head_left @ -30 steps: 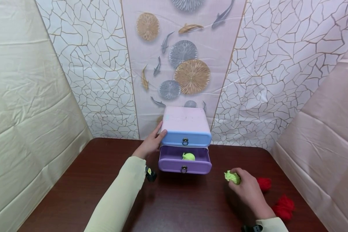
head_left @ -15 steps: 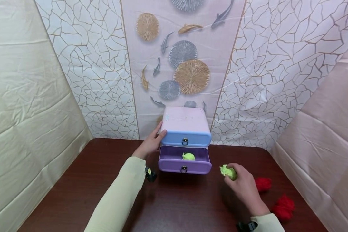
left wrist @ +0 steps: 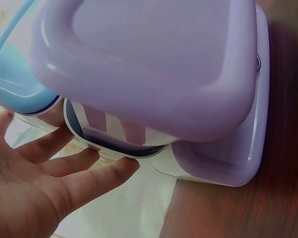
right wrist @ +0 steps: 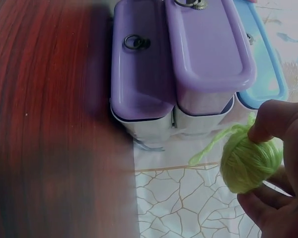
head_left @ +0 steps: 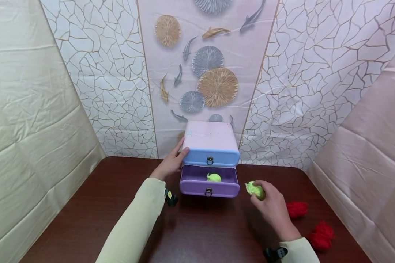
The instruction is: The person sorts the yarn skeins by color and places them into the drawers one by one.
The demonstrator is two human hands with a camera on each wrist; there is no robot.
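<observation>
A small chest of drawers [head_left: 211,135] with a pink top stands at the back of the table. Its blue top drawer [head_left: 197,157] is closed, while the purple drawer [head_left: 192,188] below is pulled out with a lime-green ball of yarn [head_left: 214,178] inside. In the left wrist view another purple drawer [left wrist: 223,158] sits at the bottom. My left hand [head_left: 170,163] rests with extended fingers against the chest's left side. Right of the pulled-out drawer, my right hand [head_left: 271,204] pinches a second lime-green ball of yarn [right wrist: 251,161] between thumb and fingers; a loose strand hangs from it.
Two red balls of yarn, a nearer one [head_left: 321,235] and a farther one [head_left: 297,209], lie on the dark wooden table [head_left: 197,230] at the right. A patterned cloth [head_left: 118,91] hangs behind the table, and plain cloths hang at both sides.
My right hand has moved left and slightly away from me with the green ball of yarn, nearer to the pulled-out drawer. My left hand has stayed at the chest's side.
</observation>
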